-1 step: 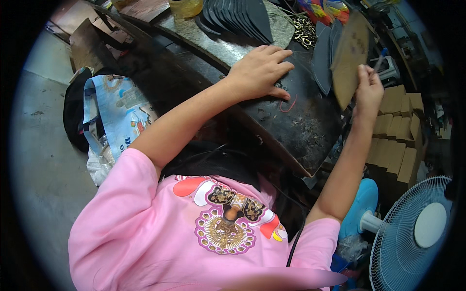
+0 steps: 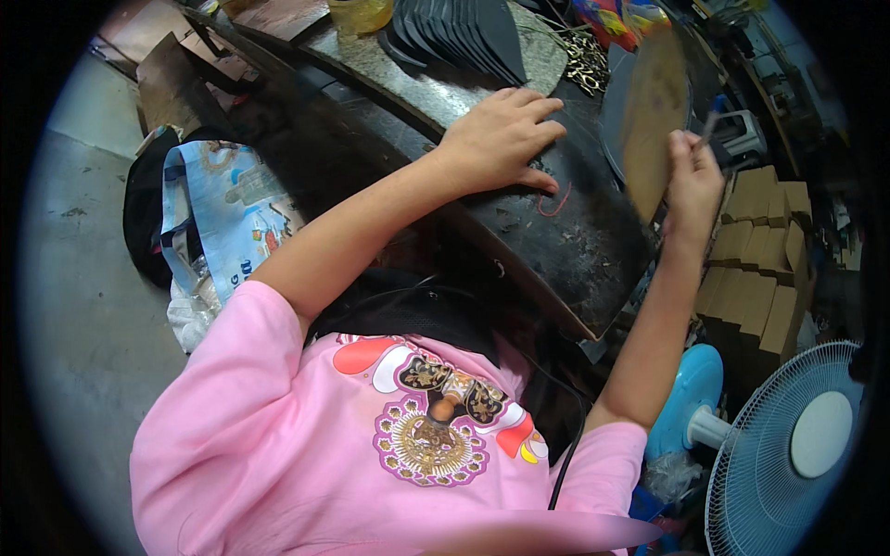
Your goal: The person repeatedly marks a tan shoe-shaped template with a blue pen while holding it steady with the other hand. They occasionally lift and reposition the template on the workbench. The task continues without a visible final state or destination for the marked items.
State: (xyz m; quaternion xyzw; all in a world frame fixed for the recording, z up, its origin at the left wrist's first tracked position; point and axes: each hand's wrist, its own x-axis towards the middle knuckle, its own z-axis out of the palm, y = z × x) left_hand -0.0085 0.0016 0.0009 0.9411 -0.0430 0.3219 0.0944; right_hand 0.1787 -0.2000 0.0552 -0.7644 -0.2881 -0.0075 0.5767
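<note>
My left hand point(image 2: 503, 139) rests palm down on the dark worktop point(image 2: 593, 250), fingers spread, holding nothing. A thin red thread point(image 2: 554, 201) lies by its thumb. At the right, my right hand point(image 2: 693, 190) is closed, its fingertips at the edge of a flat brown leaf-shaped template point(image 2: 652, 120), which looks tilted and slightly blurred. A slim pen point(image 2: 712, 125) sticks up from the same fingers. Dark grey cut pieces point(image 2: 612, 104) lie beside and partly behind the template. Ahead of my left hand, a fanned stack of dark grey pieces point(image 2: 454, 37) lies on a grey stone slab point(image 2: 547, 65).
Brass-coloured metal hooks point(image 2: 584, 63) lie beyond the worktop's middle. A yellowish tub point(image 2: 357, 14) sits at the far left. Brown cardboard boxes point(image 2: 751, 250) and a fan point(image 2: 797, 435) stand at right. A light-blue bag point(image 2: 227, 204) hangs at left.
My right hand has shifted slightly left, and the brown template has moved left with it, over the dark grey pieces. My left hand has stayed nearly still.
</note>
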